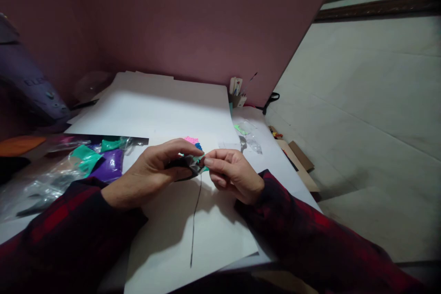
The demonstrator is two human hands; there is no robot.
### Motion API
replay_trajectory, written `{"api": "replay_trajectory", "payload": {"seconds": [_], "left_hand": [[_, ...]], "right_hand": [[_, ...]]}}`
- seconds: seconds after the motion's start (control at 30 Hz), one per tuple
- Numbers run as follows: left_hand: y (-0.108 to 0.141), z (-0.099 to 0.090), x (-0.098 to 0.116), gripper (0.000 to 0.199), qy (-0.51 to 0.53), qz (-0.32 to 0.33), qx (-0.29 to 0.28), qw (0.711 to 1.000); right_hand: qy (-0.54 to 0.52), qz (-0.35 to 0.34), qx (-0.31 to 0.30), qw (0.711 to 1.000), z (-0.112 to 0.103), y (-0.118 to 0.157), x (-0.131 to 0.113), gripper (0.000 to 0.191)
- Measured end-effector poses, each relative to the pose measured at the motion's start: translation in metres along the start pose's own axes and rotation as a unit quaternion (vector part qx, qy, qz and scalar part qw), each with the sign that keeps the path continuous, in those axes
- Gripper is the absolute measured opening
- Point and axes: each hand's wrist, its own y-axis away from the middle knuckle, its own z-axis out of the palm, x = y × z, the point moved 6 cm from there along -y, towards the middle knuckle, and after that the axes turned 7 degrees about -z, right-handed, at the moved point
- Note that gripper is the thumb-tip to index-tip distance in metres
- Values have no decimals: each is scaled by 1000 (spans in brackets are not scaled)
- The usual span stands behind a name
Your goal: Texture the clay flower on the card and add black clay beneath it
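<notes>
My left hand is wrapped round a small packet of black material with clear, crinkled plastic at its right end. The fingers of my right hand are pinched together at that plastic end; the fingertips hide what exactly they grip. Below my hands lies a white sheet of paper. A thin dark line runs down the sheet, drawn or laid on it; I cannot tell which. Just beyond my fingers are a bumpy pink patch and a blue patch, with some green partly hidden by my hands.
Plastic bags with green and purple packets lie at the left. A large white board leans at the back, near a pen holder. Clear wrappers lie at the right, and cardboard stands beyond the table edge.
</notes>
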Motion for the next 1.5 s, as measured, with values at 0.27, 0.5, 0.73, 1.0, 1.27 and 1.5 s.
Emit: {"api": "replay_trajectory", "payload": {"seconds": [0.27,0.5,0.73,1.0,1.27,1.5], "left_hand": [[-1,-2,-2,25,21,-7,16,1000],[0,3,1,23,-46,11,-37,998],[4,5,12,32,-121,118,-34,985],[6,8,22,19,-207,181,-11,961],[9,8,23,16,-199,163,-35,966],[10,6,21,18,-213,192,4,958]], "right_hand": [[95,-35,1,995,0,1,-6,17],[32,42,-38,998,1,0,5,14],[2,102,-28,994,1,2,8,4],[9,64,-11,998,1,3,5,15],[52,59,-14,997,2,4,3,18],[60,83,-56,993,3,5,5,22]]}}
